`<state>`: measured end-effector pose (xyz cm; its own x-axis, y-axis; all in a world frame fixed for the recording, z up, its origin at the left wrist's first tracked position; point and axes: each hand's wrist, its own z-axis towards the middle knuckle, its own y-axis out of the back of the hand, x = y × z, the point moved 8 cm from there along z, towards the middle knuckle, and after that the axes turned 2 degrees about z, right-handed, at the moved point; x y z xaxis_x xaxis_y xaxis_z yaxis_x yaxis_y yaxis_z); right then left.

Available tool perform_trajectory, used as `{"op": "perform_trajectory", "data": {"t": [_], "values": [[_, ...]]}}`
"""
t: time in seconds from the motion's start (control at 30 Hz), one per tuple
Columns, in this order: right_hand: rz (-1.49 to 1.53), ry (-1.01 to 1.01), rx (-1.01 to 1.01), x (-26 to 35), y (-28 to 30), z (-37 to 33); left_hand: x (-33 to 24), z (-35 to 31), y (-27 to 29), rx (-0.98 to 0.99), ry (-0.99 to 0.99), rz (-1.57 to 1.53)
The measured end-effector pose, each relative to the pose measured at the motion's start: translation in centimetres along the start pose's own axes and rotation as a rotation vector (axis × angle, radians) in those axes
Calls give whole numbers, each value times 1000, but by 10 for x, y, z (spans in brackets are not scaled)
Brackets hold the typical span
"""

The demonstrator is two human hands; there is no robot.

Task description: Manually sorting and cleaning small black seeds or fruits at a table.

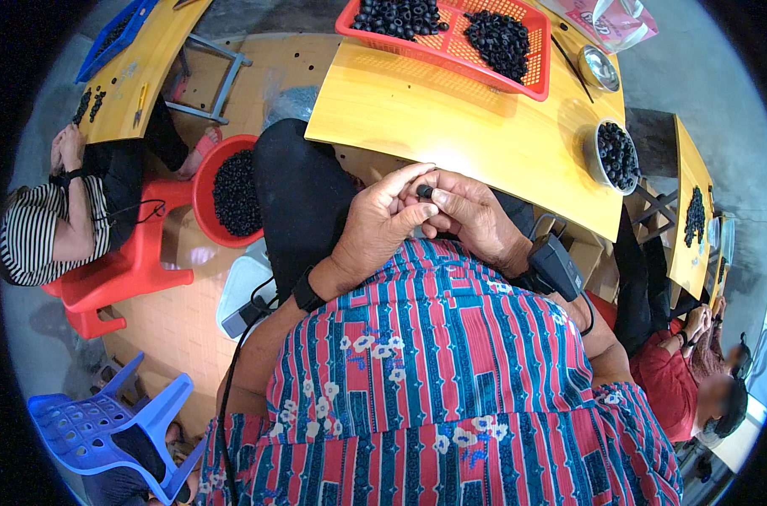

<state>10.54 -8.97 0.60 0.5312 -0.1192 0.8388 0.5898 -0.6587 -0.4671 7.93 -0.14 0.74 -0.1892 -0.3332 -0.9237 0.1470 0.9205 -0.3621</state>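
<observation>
Above my lap, just off the near edge of the yellow table, my left hand (377, 221) and my right hand (478, 221) meet at the fingertips. A small black cylindrical part (424, 191) shows between them, pinched by the right thumb and fingers. My left fingers and thumb close in around the same part from the other side. The fingertips partly hide it, so its full shape cannot be made out.
On the yellow table (375, 101) stand a red divided basket (451, 51) of black parts, a white tub (599, 169) of black pieces and a metal bowl (599, 67). A red basin (205, 190) of black parts sits left, near a red chair (139, 253). Co-workers sit on both sides.
</observation>
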Motion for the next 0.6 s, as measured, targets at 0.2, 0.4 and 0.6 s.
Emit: {"op": "perform_trajectory", "data": {"t": [0.2, 0.4, 0.6], "values": [[-181, 95, -8, 8, -7, -1, -3, -1, -2, -11, -8, 116], [-415, 240, 4, 14, -9, -1, -6, -2, -3, -12, -54, 188], [-442, 229, -41, 14, -8, -1, -4, -3, -1, -47, -66, 128]]}}
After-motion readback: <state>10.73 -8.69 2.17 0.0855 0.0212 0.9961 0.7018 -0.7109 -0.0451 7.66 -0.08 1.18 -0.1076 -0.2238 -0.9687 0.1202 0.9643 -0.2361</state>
